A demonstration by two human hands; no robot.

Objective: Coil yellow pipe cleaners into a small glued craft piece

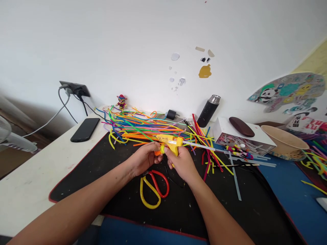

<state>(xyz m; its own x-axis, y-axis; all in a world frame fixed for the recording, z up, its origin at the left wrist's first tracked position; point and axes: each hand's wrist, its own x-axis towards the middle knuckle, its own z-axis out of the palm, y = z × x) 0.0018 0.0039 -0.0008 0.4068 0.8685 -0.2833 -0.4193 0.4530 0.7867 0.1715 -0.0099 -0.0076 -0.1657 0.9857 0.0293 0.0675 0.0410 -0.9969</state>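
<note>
My right hand [182,162] is wrapped round the handle of a yellow hot glue gun [170,141], its nozzle pointing left over the black mat [120,190]. A clear glue stick [201,146] sticks out of the gun's back toward the right. My left hand [144,158] is pinched on a small orange and yellow piece [159,150] held right at the gun's tip. Scissors with red and yellow handles [154,186] lie on the mat just below both hands.
A heap of coloured pipe cleaners [143,127] lies behind the hands. A black phone [85,129] rests at the left, a black flask [208,110] and a white box [242,137] at the right, with a beige bowl [284,141] beyond. Loose glue sticks [236,178] lie right of the hands.
</note>
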